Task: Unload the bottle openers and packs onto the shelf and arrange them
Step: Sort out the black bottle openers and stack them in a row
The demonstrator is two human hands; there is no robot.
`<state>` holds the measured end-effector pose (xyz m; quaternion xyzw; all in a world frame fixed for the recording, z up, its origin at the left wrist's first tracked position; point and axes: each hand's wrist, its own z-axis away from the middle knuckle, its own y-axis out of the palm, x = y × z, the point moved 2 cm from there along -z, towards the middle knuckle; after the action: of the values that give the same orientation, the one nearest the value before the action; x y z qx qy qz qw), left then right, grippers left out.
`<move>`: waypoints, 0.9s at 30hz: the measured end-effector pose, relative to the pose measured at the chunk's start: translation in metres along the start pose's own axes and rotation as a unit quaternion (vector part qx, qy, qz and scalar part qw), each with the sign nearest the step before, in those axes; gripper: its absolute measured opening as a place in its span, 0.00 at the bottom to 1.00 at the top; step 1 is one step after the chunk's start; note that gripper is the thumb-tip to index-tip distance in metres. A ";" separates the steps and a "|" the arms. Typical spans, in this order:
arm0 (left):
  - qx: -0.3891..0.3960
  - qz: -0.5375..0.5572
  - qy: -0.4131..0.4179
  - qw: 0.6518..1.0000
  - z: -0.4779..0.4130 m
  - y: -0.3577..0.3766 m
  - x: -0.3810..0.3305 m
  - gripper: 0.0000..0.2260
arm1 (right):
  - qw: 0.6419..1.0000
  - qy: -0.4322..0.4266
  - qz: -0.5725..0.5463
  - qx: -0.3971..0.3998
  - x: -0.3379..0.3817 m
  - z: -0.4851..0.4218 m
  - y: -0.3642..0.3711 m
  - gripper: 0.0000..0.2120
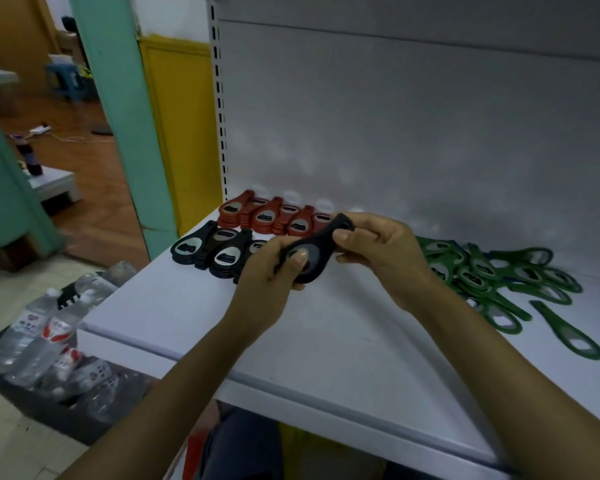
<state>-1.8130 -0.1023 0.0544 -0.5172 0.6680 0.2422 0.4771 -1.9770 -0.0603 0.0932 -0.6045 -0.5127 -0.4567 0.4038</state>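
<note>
1. Black plastic with a grey metal insert: in the head view, a black bottle opener (314, 252), possibly a small stack of them, is held just above the shelf (194, 327) between both hands.
2. The left hand (269, 277) grips its broad head, thumb pressed on the metal insert. The right hand (381, 245) pinches the narrow handle end with curled fingers.
3. Its long axis slants from lower left to upper right, with the head nearer the person and the handle towards the back panel.
4. The row of black openers (210, 249) lies on the shelf to the left of the hands, in stacks that slant much the same way as the held piece.
5. That row's right end sits just behind the left hand and is partly hidden by it. The left hand is therefore the nearer one, and the next placement looks like a short move down and leftward with little turning.
6. Red openers (267, 214) form a tidy row behind the black ones. Green openers (492, 271) lie in a loose heap to the right, beside the right wrist, and still seem to need arranging.
</note>
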 end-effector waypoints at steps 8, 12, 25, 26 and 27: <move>0.039 -0.425 0.137 0.894 0.010 -0.036 0.010 0.13 | 0.926 -0.203 0.307 -0.081 -0.009 0.006 0.001 0.14; 0.095 -0.459 0.211 0.858 0.009 -0.032 0.006 0.09 | 0.793 -0.371 0.482 -0.029 -0.024 0.005 0.020 0.15; 0.076 -0.405 0.142 0.900 0.013 -0.035 0.011 0.15 | 0.835 -0.274 0.461 0.122 -0.054 0.004 0.031 0.23; 0.071 -0.407 0.145 0.899 0.013 -0.035 0.011 0.15 | 0.842 -0.276 0.452 0.103 -0.053 0.006 0.030 0.24; 0.067 -0.410 0.151 0.897 0.014 -0.035 0.010 0.14 | 0.848 -0.280 0.444 0.073 -0.052 0.007 0.030 0.23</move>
<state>-1.7751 -0.1079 0.0455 -0.7428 0.4753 -0.1014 0.4605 -1.9497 -0.0708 0.0403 -0.8389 -0.3127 -0.0014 0.4455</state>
